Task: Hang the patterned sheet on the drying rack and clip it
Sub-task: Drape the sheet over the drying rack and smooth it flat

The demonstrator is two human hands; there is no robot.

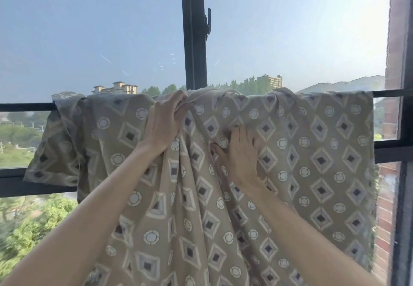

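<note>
A beige patterned sheet [312, 151] with diamonds and circles hangs draped over a dark horizontal rail [24, 106] in front of the window. My left hand [166, 120] grips a bunched fold of the sheet just below the top of the rail. My right hand [240, 154] lies lower and to the right, fingers spread flat against the cloth. The sheet's left part is folded and creased; its right part hangs smoother. No clip shows.
A dark vertical window post [193, 31] with a handle [208, 21] rises behind the sheet. A lower window bar [388, 151] runs behind the cloth. A brick wall [390, 174] stands at the right. Trees and buildings lie beyond the glass.
</note>
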